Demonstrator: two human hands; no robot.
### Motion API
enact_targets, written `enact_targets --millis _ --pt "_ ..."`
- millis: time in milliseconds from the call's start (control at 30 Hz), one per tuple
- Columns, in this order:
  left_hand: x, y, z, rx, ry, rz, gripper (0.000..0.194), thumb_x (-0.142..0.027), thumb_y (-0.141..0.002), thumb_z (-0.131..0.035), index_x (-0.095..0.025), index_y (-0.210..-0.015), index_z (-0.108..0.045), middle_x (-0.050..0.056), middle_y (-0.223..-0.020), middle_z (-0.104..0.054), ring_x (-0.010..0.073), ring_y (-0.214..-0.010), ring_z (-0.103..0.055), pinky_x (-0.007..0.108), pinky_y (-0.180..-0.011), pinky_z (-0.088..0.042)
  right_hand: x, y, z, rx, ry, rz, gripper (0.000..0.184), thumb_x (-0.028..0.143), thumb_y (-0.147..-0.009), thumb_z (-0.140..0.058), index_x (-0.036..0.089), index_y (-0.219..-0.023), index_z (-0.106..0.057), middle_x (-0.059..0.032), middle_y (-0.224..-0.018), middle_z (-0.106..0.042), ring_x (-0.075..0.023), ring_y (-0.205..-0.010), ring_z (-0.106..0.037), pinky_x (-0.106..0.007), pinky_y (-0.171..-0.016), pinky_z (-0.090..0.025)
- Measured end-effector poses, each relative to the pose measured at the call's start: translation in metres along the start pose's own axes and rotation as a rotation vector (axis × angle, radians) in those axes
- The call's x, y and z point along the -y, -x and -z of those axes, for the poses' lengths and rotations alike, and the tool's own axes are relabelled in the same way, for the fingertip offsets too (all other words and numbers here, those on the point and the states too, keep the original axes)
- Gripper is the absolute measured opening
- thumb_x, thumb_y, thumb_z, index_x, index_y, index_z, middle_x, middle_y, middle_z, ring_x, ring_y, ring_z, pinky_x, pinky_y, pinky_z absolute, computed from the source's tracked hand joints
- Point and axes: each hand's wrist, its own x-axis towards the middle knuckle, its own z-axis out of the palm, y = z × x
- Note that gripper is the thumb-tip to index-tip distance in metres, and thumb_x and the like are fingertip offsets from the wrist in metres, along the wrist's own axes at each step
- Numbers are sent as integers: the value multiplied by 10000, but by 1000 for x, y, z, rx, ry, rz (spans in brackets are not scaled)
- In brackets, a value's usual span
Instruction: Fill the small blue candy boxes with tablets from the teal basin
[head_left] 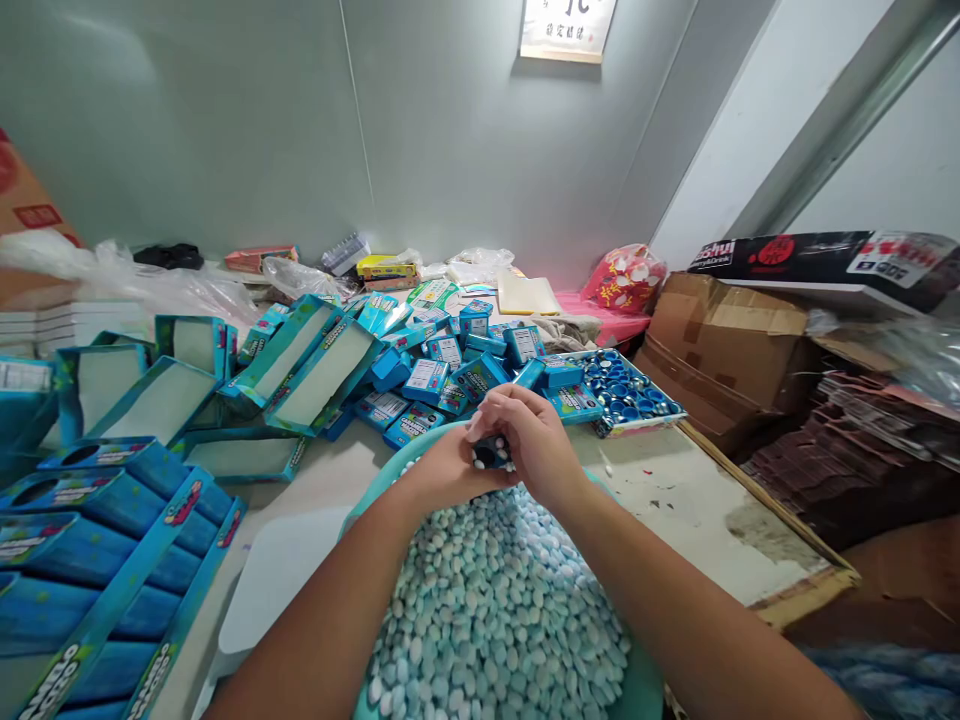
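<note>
Teal plastic forms the tub (646, 690) before you, loaded with pale candies (495, 610); above its far part you hold a small dark piece (491, 453), with several candies showing at it. Your left hand (444, 468) is curled closed around the piece from the side. Your right hand (541, 440) is bent over it, fingers drawn together; whether these pinch candies, grip the piece or merely rest there cannot be told. Judged by look, the piece should be light and fairly stiff; take it by its outer sides, keeping pressure low, since thin walls could dent. Expect the candies to be hard, smooth and inclined to roll from your fingers. Note what is obscured: your hands cover most of the piece, so its full shape and fill level cannot be confirmed. Your forearms screen both sides of the tub, its near edge is cut off, and the print on the boxes (427, 380) beyond is too small to read.
</note>
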Motion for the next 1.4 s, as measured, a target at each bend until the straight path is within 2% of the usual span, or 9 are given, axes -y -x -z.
enact_targets --millis 133,267,367,500,700,800,933,1167,1400 --pt "-2 1 2 14 -5 12 558 -386 -767 -788 -211 -1285 -677 51 -1182 -712 241 -1010 -648 288 -806 -506 14 6 11 25 163 55 269 428 -935 -615 227 -805 -737 -39 -805 -747 -248 -891 -700 -368 -853 -528" --pt "-4 1 3 26 -65 72 644 -499 -789 -771 -247 -1372 -661 16 -1115 -734 155 -770 -588 233 -636 -431 25 16 31 -15 674 207 217 381 -942 -617 252 -848 -764 -48 -926 -732 -262 -935 -656 -376 -810 -479" --pt "-5 1 4 41 -56 38 587 -487 -826 -737 -271 -1368 -666 -5 -1195 -726 161 -849 -614 212 -647 -434 21 21 44 42 996 250 144 258 -907 -632 246 -879 -773 -71 -933 -707 -273 -907 -637 -402 -786 -468" --pt "-9 1 3 75 52 35 506 -409 -846 -701 -235 -1321 -690 9 -1222 -722 211 -1041 -655 218 -774 -498 11 20 48 125 1147 212 173 183 -897 -622 237 -886 -786 -79 -940 -720 -285 -929 -622 -430 -810 -471" --pt "-11 1 5 130 187 93 516 -328 -833 -628 -209 -1334 -659 32 -1252 -701 259 -1194 -622 285 -923 -521 6 17 42 204 1021 244 228 158 -929 -597 245 -826 -781 -55 -924 -725 -241 -878 -641 -389 -773 -487" --pt "-10 3 10 121 55 82 630 -295 -765 -707 -250 -1386 -612 19 -1329 -666 272 -1226 -606 299 -969 -510 2 16 41 230 933 228 223 201 -953 -601 248 -834 -784 -56 -964 -727 -220 -829 -660 -362 -725 -501" --pt "-8 6 17 154 -106 32 805 -198 -700 -734 -277 -1471 -518 7 -1448 -591 273 -1299 -565 303 -1053 -482 -1 16 38 156 873 201 154 205 -934 -635 260 -928 -778 -32 -967 -755 -206 -810 -685 -323 -665 -499" --pt "-9 7 21 202 -188 59 567 -249 -763 -691 -224 -1326 -633 26 -1321 -668 298 -1219 -618 332 -1000 -518 3 23 33 166 764 153 196 245 -979 -605 270 -1115 -744 -8 -931 -782 -192 -821 -709 -302 -670 -510" --pt "-6 5 19 223 -174 23 402 -193 -756 -608 -173 -1152 -671 16 -1099 -705 259 -1052 -635 281 -811 -514 -1 20 31 336 936 434 132 186 -946 -672 214 -1020 -778 -83 -1076 -690 -230 -996 -632 -382 -888 -503"
